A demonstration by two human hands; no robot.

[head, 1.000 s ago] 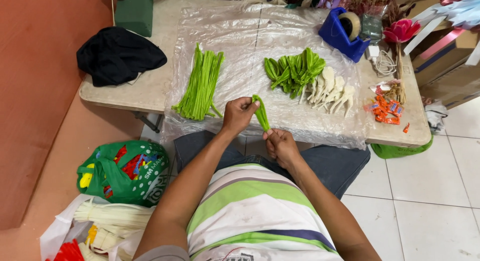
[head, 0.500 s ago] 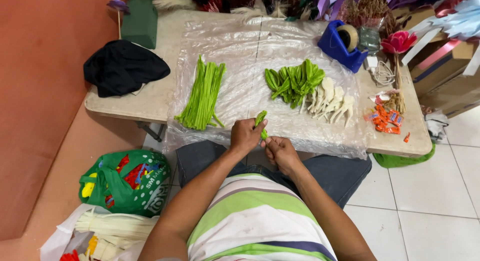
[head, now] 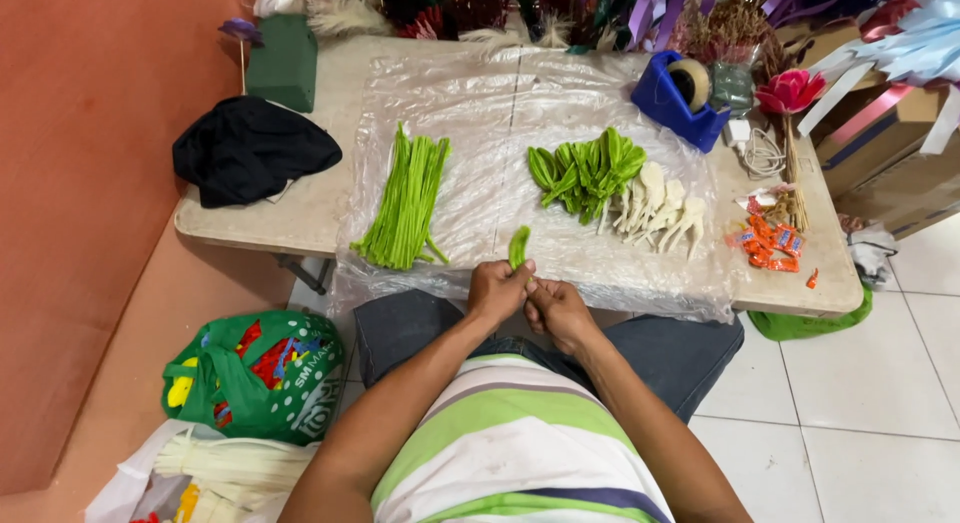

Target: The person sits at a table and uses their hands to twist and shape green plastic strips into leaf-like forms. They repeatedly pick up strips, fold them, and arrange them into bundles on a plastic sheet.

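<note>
- Hands, both at worktop's near edge, above lap: left hand (head: 497, 289) w/ grip pinching base of green folded strip (head: 518, 247); right hand (head: 556, 311) touching the left, fingers curled in under the pinch. Whether right grip holds the strip's lower end or only braces: cannot tell, hidden behind left fingers.
- Green folded strip: upright, sticks up just above the grip, slight lean; looped top free, bottom buried in the pinch.
- Straight green sticks (head: 408, 200): bundle lying beyond the grip, to its left, on clear plastic sheet (head: 480, 103).
- Finished green pieces (head: 585, 168): heap beyond the grip, a bit right; cream-coloured pieces (head: 655, 208) just beside them, further right.
- Blue tape dispenser (head: 675, 103): far beyond grip, right side, well apart.
- Orange scraps (head: 768, 245): right of grip, near worktop edge.
- Black cloth (head: 250, 148): far left of grip.
- Green bag (head: 255, 375): on floor, below-left of grip.
- Handling note (judgement): step looks like shaping/folding the strip. Keep pinch low and firm so fold doesn't spring open; let right hand do the twisting close under the pinch, not high up, else loop distorts. Work clear of sheet edge so nothing snags.
</note>
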